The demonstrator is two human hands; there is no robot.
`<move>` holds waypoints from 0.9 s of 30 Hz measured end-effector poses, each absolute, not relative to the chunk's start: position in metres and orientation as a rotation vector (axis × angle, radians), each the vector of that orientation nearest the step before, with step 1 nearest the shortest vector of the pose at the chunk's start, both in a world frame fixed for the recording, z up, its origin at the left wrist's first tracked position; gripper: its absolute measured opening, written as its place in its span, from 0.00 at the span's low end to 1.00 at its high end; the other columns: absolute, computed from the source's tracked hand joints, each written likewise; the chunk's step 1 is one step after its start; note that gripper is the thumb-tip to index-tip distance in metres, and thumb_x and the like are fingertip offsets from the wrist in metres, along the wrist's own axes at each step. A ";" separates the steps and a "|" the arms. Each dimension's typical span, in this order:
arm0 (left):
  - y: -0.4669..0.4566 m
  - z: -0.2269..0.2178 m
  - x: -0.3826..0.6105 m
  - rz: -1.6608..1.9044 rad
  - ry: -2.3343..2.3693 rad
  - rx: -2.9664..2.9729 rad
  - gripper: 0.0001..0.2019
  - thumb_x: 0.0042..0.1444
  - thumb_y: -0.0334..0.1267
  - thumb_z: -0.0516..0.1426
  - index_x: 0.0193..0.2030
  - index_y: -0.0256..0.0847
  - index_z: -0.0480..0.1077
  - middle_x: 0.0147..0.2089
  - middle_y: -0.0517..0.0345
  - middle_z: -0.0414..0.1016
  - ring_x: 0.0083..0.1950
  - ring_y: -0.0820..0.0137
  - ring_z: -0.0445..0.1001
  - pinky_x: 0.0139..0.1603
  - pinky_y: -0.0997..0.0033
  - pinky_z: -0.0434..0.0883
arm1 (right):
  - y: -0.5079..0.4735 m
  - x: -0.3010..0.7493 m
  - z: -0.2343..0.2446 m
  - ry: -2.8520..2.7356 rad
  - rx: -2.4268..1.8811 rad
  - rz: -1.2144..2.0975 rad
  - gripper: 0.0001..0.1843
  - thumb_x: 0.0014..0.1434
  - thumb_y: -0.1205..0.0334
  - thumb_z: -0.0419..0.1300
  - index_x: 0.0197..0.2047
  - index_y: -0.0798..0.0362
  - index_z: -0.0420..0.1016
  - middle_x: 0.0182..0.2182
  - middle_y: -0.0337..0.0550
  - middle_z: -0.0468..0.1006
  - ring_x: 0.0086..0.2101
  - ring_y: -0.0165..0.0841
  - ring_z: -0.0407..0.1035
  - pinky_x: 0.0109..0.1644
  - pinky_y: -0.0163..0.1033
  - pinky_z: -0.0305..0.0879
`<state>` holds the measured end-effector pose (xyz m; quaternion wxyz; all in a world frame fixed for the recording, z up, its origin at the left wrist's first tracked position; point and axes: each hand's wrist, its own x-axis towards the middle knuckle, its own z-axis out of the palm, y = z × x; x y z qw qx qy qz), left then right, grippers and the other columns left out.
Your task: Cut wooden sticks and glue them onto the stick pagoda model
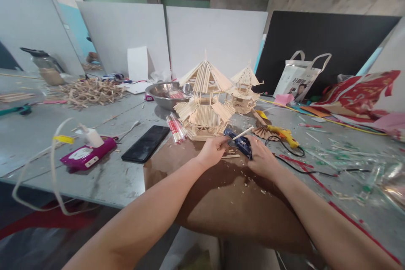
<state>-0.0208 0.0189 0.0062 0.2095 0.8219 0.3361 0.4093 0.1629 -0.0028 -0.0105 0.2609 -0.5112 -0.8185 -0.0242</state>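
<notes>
My right hand (261, 156) is closed around a dark blue hand tool (241, 143), whose exact kind I cannot make out. A thin pale wooden stick (243, 133) lies slantwise across the tool. My left hand (215, 149) pinches at the lower left end of this stick, close to the tool's tip; the fingertips are partly hidden. Just beyond both hands stands a tiered pavilion model (205, 114) built of wooden sticks. Short stick pieces (230, 156) and crumbs lie on the brown board (240, 206) under my hands.
A smaller stick pavilion (245, 93), a metal bowl (167, 95) and red-and-white packs of sticks (176, 127) surround the model. A yellow glue gun (284, 136) with a black cord lies right. Left are a phone (146, 143), a purple power strip (88, 154) and a stick pile (90, 90).
</notes>
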 end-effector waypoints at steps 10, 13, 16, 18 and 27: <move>0.022 0.001 -0.021 1.170 0.954 2.321 0.10 0.53 0.34 0.47 0.30 0.35 0.69 0.23 0.59 0.68 0.26 0.76 0.66 0.29 0.79 0.62 | -0.001 0.165 -0.013 -2.263 -1.298 0.054 0.32 0.39 0.72 0.51 0.51 0.58 0.53 0.42 0.52 0.65 0.43 0.39 0.60 0.47 0.43 0.55; 0.021 0.001 -0.021 1.137 1.020 2.371 0.10 0.53 0.35 0.47 0.30 0.36 0.68 0.26 0.57 0.70 0.28 0.74 0.67 0.31 0.77 0.62 | -0.002 0.162 -0.012 -2.246 -1.337 0.095 0.31 0.39 0.73 0.50 0.51 0.59 0.54 0.43 0.52 0.65 0.44 0.38 0.60 0.48 0.43 0.55; 0.018 0.003 -0.020 1.100 1.087 2.380 0.11 0.54 0.35 0.45 0.26 0.36 0.65 0.23 0.58 0.68 0.26 0.74 0.65 0.29 0.77 0.60 | -0.004 0.159 -0.010 -2.218 -1.377 0.090 0.31 0.40 0.72 0.50 0.51 0.59 0.54 0.45 0.53 0.64 0.46 0.39 0.59 0.50 0.43 0.53; 0.015 0.004 -0.019 1.088 1.117 2.358 0.12 0.54 0.35 0.45 0.23 0.37 0.63 0.21 0.59 0.65 0.24 0.75 0.63 0.27 0.77 0.58 | -0.006 0.157 -0.009 -2.190 -1.413 0.072 0.31 0.40 0.72 0.50 0.51 0.59 0.54 0.45 0.54 0.64 0.46 0.40 0.59 0.50 0.44 0.53; 0.006 0.013 -0.010 1.024 1.074 2.002 0.14 0.52 0.36 0.46 0.17 0.37 0.58 0.14 0.64 0.60 0.18 0.78 0.59 0.22 0.77 0.55 | -0.006 0.155 -0.011 -2.106 -1.555 -0.154 0.28 0.41 0.70 0.52 0.50 0.60 0.55 0.44 0.57 0.65 0.46 0.44 0.58 0.48 0.47 0.54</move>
